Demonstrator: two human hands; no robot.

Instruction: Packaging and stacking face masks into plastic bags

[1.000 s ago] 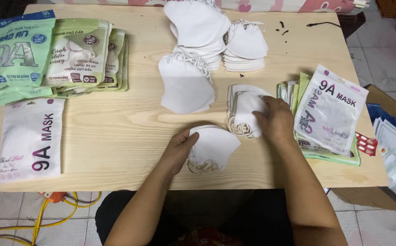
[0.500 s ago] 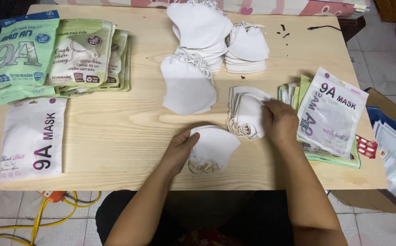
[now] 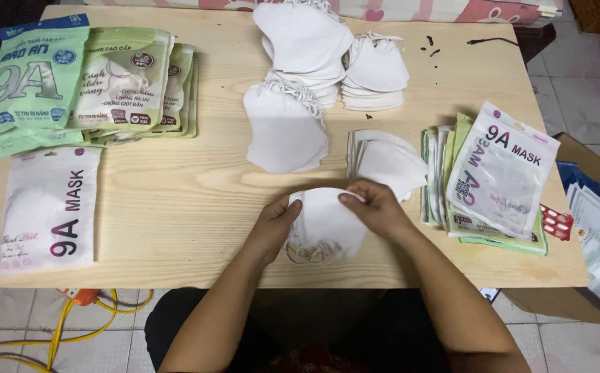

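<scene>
**Both hands on a white face mask at the near edge of the surface**

Head view: I look down on a pale wooden surface (image 3: 176, 200). My left hand (image 3: 277, 224) and right hand (image 3: 376, 207) each pinch one side of a folded white mask (image 3: 324, 221) lying flat near the front edge; both grips are closed on it. Just beyond my right hand sits a small stack of masks (image 3: 383, 162). Further back lie taller piles of white masks (image 3: 307, 48). To the right rests a stack of printed pouches (image 3: 500, 173); to the left, a white pouch (image 3: 48, 207) and green pouches (image 3: 79, 79).
</scene>
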